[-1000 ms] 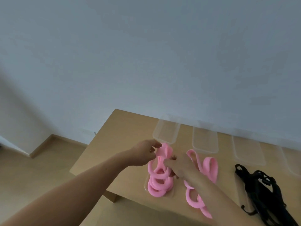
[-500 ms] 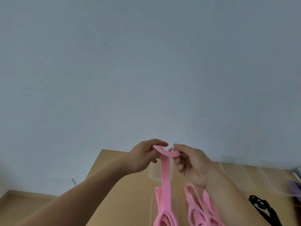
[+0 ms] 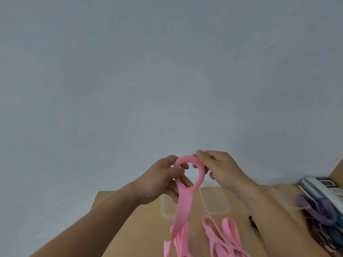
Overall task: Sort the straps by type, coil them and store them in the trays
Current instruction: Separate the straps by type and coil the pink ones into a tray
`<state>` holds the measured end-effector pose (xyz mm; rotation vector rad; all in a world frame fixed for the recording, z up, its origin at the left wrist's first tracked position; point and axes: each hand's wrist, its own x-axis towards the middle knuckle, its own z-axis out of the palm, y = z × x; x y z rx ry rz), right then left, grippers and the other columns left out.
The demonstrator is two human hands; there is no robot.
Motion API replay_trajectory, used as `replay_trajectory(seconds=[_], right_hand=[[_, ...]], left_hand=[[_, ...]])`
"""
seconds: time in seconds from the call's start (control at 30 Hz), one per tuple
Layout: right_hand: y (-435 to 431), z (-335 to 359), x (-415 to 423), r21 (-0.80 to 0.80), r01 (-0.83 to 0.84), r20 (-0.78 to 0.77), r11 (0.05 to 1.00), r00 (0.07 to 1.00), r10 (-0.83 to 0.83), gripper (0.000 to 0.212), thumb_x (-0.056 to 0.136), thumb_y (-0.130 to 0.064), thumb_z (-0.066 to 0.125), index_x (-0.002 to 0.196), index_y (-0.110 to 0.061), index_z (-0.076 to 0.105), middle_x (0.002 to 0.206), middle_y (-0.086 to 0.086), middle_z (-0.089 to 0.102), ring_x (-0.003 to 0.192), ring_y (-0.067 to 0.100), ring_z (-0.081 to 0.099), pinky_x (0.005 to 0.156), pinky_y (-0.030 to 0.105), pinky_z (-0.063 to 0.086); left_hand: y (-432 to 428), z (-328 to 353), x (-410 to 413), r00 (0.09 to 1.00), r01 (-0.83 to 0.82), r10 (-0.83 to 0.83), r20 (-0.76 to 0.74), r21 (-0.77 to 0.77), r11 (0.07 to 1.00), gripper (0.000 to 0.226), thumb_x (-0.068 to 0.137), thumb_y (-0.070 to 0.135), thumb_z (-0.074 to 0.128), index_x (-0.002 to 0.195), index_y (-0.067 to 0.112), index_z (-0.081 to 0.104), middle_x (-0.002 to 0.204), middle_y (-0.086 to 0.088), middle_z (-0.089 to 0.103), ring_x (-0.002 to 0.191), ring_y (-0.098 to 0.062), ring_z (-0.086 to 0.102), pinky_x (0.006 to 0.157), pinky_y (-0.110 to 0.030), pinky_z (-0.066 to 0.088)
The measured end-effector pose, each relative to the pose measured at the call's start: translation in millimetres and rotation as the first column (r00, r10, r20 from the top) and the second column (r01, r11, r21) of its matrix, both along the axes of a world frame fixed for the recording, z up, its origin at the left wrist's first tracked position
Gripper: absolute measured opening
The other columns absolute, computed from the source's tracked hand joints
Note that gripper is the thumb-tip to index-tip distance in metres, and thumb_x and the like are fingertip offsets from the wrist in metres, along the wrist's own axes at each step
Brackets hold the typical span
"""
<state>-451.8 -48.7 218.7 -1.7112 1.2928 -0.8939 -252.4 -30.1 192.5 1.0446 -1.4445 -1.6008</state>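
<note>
Both my hands hold one pink strap point(image 3: 182, 204) up above the wooden table point(image 3: 133, 225). Its top end is curled into a ring. My left hand point(image 3: 163, 180) pinches the ring's left side where the strap crosses itself. My right hand point(image 3: 220, 169) pinches the ring's upper right. The rest of the strap hangs down to more pink straps point(image 3: 222, 236) lying at the lower edge. Clear trays point(image 3: 215, 203) stand behind them. Purple and dark straps point(image 3: 319, 216) lie in a pile at the right.
A white and blue device point(image 3: 323, 188) lies at the table's far right. A black strap end point(image 3: 252, 221) shows beside my right forearm. A plain pale wall fills the upper view. The table's left edge runs near my left forearm.
The strap went from the table pile up into the air. Since half a second ago its held end has been curled into a ring between my hands. The view tilted upward.
</note>
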Motion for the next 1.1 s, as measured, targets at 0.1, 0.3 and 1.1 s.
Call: replay_trajectory(seconds=[0.1,0.3,1.1], right_hand=[[-1,3,5,0.045,-0.049,0.010,0.998,0.999,0.048,0.038,0.101,-0.038,0.048,0.087,-0.014,0.074,0.078,-0.005,0.074,0.059,0.004,0.057,0.058,0.020,0.041],[1,5,25,-0.051,-0.111,0.151,0.993,0.981,0.117,0.011,0.089,-0.030,0.069,0.084,-0.033,0.077,0.081,-0.008,0.074,0.062,-0.003,0.060,0.056,0.013,0.045],[-1,-23,28,-0.066,-0.244,0.141,0.968,0.958,0.251,0.017,0.095,-0.031,0.062,0.088,-0.022,0.074,0.075,0.005,0.072,0.063,0.014,0.062,0.058,0.026,0.048]], left_hand=[[3,4,5,0.999,-0.052,0.052,0.013,-0.010,0.999,0.021,0.092,0.015,0.050,0.111,0.006,0.052,0.092,-0.023,0.073,0.061,-0.031,0.067,0.051,-0.033,0.054],[18,10,18,0.994,-0.101,0.108,-0.029,0.188,0.977,0.057,0.083,0.056,0.057,0.105,0.003,0.057,0.090,-0.025,0.071,0.061,-0.034,0.065,0.054,-0.034,0.054],[28,3,20,0.947,-0.313,0.321,0.007,-0.199,0.929,0.009,0.097,-0.002,0.053,0.104,0.000,0.060,0.093,-0.026,0.070,0.080,-0.034,0.070,0.071,-0.045,0.060]])
